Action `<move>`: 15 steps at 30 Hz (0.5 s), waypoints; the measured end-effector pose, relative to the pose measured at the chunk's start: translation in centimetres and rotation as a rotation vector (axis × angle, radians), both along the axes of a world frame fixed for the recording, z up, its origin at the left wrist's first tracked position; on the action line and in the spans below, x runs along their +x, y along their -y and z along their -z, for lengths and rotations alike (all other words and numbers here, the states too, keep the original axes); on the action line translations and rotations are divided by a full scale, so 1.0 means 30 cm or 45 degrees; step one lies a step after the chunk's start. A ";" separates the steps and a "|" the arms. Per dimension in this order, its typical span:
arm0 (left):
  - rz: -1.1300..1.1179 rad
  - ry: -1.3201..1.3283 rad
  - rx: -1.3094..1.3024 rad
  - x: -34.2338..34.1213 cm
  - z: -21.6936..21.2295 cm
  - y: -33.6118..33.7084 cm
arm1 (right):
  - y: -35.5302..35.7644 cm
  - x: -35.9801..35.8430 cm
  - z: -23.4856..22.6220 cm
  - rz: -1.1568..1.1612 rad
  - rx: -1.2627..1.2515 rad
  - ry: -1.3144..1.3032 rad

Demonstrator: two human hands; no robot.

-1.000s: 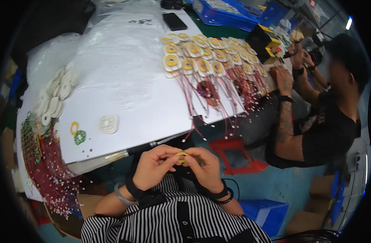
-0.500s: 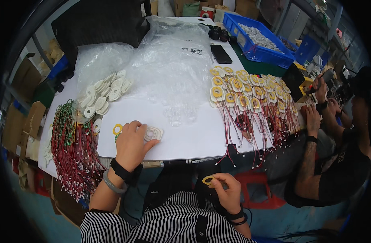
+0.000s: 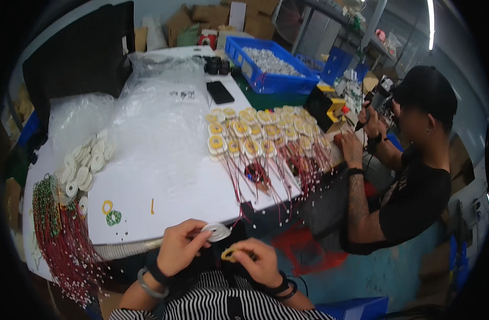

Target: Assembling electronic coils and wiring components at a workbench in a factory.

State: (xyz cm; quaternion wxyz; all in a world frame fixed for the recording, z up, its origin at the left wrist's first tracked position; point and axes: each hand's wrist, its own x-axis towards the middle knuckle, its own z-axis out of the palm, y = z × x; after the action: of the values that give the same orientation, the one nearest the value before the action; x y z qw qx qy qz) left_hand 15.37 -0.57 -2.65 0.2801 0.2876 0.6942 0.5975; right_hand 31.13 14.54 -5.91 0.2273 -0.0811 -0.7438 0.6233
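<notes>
Two hands low in view, just off the near edge of the white worktop (image 3: 164, 186). Left hand (image 3: 179, 246) pinching a white ring-shaped bobbin (image 3: 216, 231) between thumb and fingertips, held right at the worktop's edge. Right hand (image 3: 257, 260) closed around a small yellow ring (image 3: 229, 254), just beside and slightly below the bobbin, not touching it. Further back on the worktop: a row of white bobbins (image 3: 87, 162) at the left, a bundle of red and green wires (image 3: 55, 229) hanging over the left edge, a yellow ring and a green ring (image 3: 113, 217) lying side by side. Yellow-taped coils with red leads (image 3: 255, 141) spread to the right, near a co-worker (image 3: 415, 186) in black.
</notes>
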 end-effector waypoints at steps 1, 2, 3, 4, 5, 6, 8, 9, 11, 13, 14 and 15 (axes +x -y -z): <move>0.077 0.163 0.003 0.023 -0.001 -0.026 | -0.003 -0.005 0.009 0.065 -0.055 -0.045; 0.082 0.199 -0.023 0.039 0.006 -0.045 | -0.006 -0.014 0.016 0.122 -0.105 -0.094; 0.116 0.234 0.058 0.052 0.017 -0.061 | -0.003 -0.014 0.021 0.197 -0.133 -0.085; 0.145 0.267 0.149 0.063 0.028 -0.070 | -0.004 -0.011 0.020 0.272 -0.150 -0.077; 0.188 0.258 0.141 0.056 0.037 -0.081 | -0.012 -0.024 0.019 0.275 -0.206 -0.124; 0.189 0.273 0.137 0.059 0.044 -0.086 | -0.018 -0.022 0.027 0.279 -0.209 -0.109; 0.210 0.305 0.141 0.068 0.049 -0.085 | -0.022 -0.014 0.043 0.272 -0.087 -0.053; 0.213 0.312 0.136 0.072 0.051 -0.083 | -0.022 -0.011 0.047 0.276 -0.090 -0.046; 0.212 0.296 0.130 0.081 0.053 -0.078 | -0.021 -0.006 0.052 0.262 -0.066 -0.043; 0.215 0.267 0.129 0.086 0.053 -0.074 | -0.019 -0.003 0.052 0.256 -0.106 -0.035; 0.214 0.234 0.128 0.089 0.052 -0.069 | -0.016 -0.002 0.053 0.247 -0.146 -0.030; 0.212 0.236 0.126 0.093 0.047 -0.066 | -0.012 -0.002 0.054 0.246 -0.149 -0.027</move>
State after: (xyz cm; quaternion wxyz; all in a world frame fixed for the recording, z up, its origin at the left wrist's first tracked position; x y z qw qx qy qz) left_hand 18.15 1.41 -4.06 0.3773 0.3012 0.6087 0.6296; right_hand 31.07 14.91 -7.52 0.2889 -0.1590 -0.6925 0.6417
